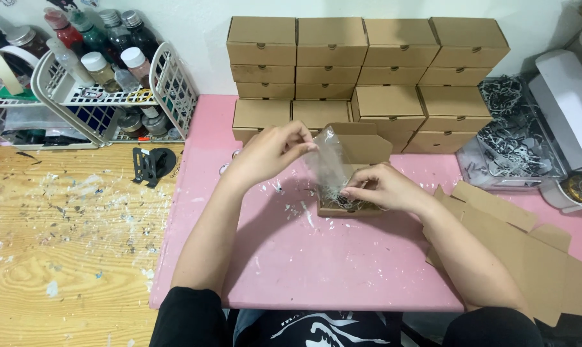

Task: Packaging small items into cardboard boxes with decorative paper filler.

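Head view: left hand (268,153) raised over the pink mat (316,270), thumb and fingers pinching the top edge of a clear plastic bag (327,160); bag hangs upright just above the open cardboard box (350,168); right hand (377,187) at the box, fingertips pinching the bag's lower end over shredded filler inside; box lid tilted back; box sits mid-mat, in front of stacked closed boxes (368,71); flat unfolded box blanks (522,250) to the right; clear tub of shredded paper (512,138) beyond; white wire rack of bottles (104,83) at far left.
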